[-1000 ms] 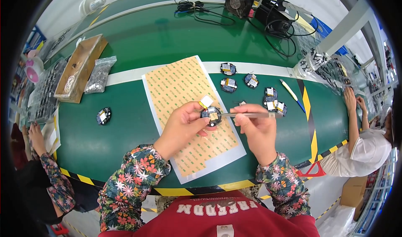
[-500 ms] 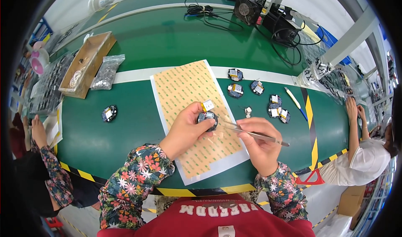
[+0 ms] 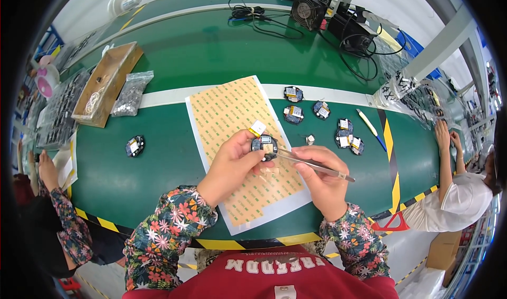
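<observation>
My left hand (image 3: 228, 164) is closed around a small round circuit board assembly (image 3: 265, 140), pinching it at its left edge. A small silver battery (image 3: 257, 128) with a yellow edge sticks up from its far side. Pinched in my right hand (image 3: 323, 178) are metal tweezers (image 3: 317, 167), whose tips reach the right side of the board. A small tan adhesive piece (image 3: 268, 148) lies on the board by the tips. Both hands are above a sheet of tan adhesive with green print (image 3: 232, 109), where several loose cut pieces (image 3: 269, 171) lie near my left fingers.
Several similar round assemblies (image 3: 293, 114) sit on the green table to the right, beside a pen-like tool (image 3: 371, 129). One more assembly (image 3: 135, 146) lies at left. A wooden box (image 3: 108, 82), a bag of small parts (image 3: 132, 94) and a black fan (image 3: 308, 11) stand farther back. Co-workers sit at both sides.
The tweezers have moved left, from beside the board onto it. A tan adhesive piece now shows on the board, and my left thumb has drawn back a little.
</observation>
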`<state>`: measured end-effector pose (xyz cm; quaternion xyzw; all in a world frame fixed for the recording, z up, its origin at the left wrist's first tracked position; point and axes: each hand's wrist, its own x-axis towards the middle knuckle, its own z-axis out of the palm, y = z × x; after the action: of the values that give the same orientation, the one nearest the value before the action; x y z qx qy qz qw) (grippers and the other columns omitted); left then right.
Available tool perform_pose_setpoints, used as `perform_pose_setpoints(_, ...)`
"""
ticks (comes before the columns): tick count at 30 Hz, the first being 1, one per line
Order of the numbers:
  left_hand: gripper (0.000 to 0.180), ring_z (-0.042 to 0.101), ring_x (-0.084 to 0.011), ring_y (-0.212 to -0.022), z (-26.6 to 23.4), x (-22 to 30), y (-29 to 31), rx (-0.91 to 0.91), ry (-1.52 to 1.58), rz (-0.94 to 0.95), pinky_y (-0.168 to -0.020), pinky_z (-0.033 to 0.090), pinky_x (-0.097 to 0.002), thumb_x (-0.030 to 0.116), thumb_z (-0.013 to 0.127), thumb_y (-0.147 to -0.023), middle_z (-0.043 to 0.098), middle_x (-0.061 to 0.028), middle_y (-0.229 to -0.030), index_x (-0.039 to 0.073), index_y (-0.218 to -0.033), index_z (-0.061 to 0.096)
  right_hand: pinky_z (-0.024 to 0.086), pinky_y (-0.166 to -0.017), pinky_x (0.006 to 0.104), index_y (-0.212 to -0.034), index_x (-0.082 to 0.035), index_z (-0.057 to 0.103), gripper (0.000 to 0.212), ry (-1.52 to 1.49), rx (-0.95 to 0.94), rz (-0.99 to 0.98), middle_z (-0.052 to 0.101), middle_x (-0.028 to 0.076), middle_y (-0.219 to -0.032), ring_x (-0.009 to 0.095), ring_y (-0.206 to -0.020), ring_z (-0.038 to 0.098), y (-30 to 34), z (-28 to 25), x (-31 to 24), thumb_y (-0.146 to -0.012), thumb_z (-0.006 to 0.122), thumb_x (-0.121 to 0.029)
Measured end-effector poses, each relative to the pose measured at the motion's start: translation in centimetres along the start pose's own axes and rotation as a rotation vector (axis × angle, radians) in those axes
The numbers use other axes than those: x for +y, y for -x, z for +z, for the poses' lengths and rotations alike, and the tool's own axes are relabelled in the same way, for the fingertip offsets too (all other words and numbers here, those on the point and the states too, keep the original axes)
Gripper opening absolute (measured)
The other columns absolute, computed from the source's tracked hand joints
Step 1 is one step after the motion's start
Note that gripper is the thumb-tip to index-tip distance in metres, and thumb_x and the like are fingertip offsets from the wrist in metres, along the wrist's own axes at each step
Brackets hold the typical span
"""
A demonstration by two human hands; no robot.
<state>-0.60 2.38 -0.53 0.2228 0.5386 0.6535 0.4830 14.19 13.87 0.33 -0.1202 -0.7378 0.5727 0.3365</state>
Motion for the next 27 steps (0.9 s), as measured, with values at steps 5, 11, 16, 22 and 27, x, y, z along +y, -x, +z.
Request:
perform_pose_setpoints(5,0.021,0.062,-0.0131,-0.081,0.1,0.1,0.1,-0.047,0.027,0.036,-0.061,0.047,-0.022,-0.001,0.046,-0.085,0.06,-0.0067,-0.092,0.0,-0.105,0.046,0.048,-0.075,0.0298,-0.089,0.002,0.061,0.017,0.171,-0.011,-0.139,0.062,0.015,-0.094,0.023,-0.087,0.06,-0.2,0.1,-0.3,-0.072,0.062,0.005)
perform_pose_setpoints(11,0.019,0.06,-0.0113,-0.077,0.0,-0.2,0.1,-0.047,0.034,0.064,-0.06,0.047,-0.0222,-0.001,0.047,-0.085,0.061,-0.0062,-0.09,0.0,-0.104,0.047,0.049,-0.072,0.0304,-0.088,0.0,0.061,0.021,0.368,-0.052,-0.284,0.063,0.014,-0.091,0.025,-0.083,0.062,-0.3,0.3,-1.0,-0.068,0.062,0.007)
perform_pose_setpoints(16,0.02,0.057,-0.0094,-0.071,0.0,-0.1,0.0,-0.066,0.059,0.078,-0.061,0.047,-0.0219,0.0,0.047,-0.085,0.061,-0.0056,-0.09,0.0,-0.106,0.047,0.05,-0.07,0.0314,-0.09,-0.001,0.062,0.023,0.418,-0.091,-0.371,0.064,0.013,-0.09,0.026,-0.081,0.062,-0.4,0.3,-0.7,-0.068,0.062,0.007)
perform_pose_setpoints(22,0.019,0.061,-0.0122,-0.082,-0.5,0.1,-0.3,-0.017,0.007,0.071,-0.063,0.046,-0.0209,0.002,0.044,-0.088,0.06,-0.0064,-0.093,0.0,-0.107,0.046,0.049,-0.072,0.0318,-0.092,0.001,0.06,0.017,-0.122,-0.119,0.219,0.064,0.014,-0.092,0.022,-0.086,0.062,0.1,0.1,-1.1,-0.075,0.06,0.005)
perform_pose_setpoints(27,0.019,0.06,-0.0115,-0.082,-1.1,0.3,-0.4,0.001,-0.025,0.122,-0.061,0.046,-0.0203,0.002,0.043,-0.088,0.059,-0.0067,-0.095,0.001,-0.108,0.044,0.046,-0.073,0.0269,-0.095,0.002,0.056,0.013,-0.082,-0.225,0.131,0.062,0.011,-0.088,0.017,-0.081,0.059,-0.1,0.1,0.6,-0.081,0.054,-0.001)
